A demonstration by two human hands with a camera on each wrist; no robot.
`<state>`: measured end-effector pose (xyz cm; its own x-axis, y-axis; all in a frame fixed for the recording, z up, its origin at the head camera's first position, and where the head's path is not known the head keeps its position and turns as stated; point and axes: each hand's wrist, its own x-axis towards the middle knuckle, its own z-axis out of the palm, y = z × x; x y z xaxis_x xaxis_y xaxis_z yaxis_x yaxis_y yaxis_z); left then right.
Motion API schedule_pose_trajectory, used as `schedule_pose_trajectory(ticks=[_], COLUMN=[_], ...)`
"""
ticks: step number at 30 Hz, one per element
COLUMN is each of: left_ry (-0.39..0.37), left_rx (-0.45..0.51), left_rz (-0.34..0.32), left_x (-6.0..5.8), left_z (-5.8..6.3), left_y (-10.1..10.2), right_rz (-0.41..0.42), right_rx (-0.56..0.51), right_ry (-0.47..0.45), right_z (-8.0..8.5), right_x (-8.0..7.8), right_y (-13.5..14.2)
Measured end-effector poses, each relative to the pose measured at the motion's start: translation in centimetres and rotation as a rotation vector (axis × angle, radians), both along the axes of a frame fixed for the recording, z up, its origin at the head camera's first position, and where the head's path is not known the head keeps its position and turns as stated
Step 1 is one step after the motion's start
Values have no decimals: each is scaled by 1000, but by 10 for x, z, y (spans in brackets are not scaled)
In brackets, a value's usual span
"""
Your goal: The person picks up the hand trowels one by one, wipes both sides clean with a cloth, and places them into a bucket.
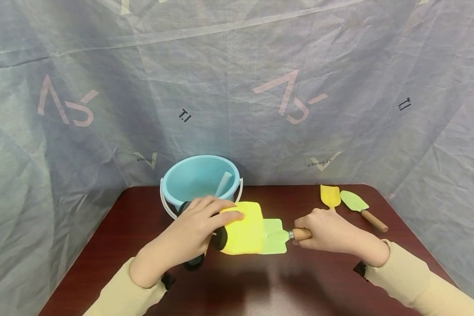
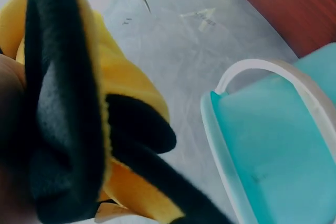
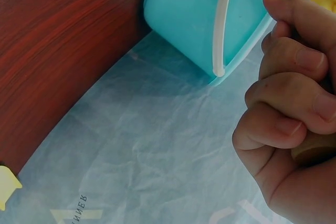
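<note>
My left hand (image 1: 199, 221) holds a soft yellow-and-black plush piece (image 1: 246, 228), its fingers bent over the top. In the left wrist view, folds of black and yellow fabric (image 2: 131, 80) fill the left side; its exact kind cannot be told. My right hand (image 1: 320, 228) grips the wooden handle (image 1: 302, 234) of a small hand shovel with a square light-green blade (image 1: 274, 237). The blade's far end goes out of sight at the plush's right edge. Curled fingers (image 3: 283, 93) wrap the handle in the right wrist view.
A light-blue bucket (image 1: 185, 177) with a white handle (image 1: 166, 205) stands behind my left hand, a pale tube-like piece (image 1: 223, 183) inside it. At the back right of the dark red table (image 1: 142, 232) lie a yellow shovel (image 1: 330, 195) and a green pointed trowel (image 1: 354, 202). Grey sheeting (image 1: 229, 109) hangs behind.
</note>
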<state>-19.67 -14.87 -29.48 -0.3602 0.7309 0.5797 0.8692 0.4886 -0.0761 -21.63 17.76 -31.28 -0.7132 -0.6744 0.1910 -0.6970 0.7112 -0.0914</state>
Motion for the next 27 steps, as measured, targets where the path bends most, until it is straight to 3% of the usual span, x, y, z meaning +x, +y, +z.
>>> schedule_pose_trajectory(ticks=[10, 27], left_ry=[-48, -55], left_rx=[-92, -264], left_rz=[16, 80], left_x=[-3, -5], left_z=[1, -5], left_y=[20, 42], right_rz=[8, 10], right_rx=[-1, 3], right_ry=[9, -16], right_z=[-1, -1], right_x=[-1, -5], right_y=[-5, -9])
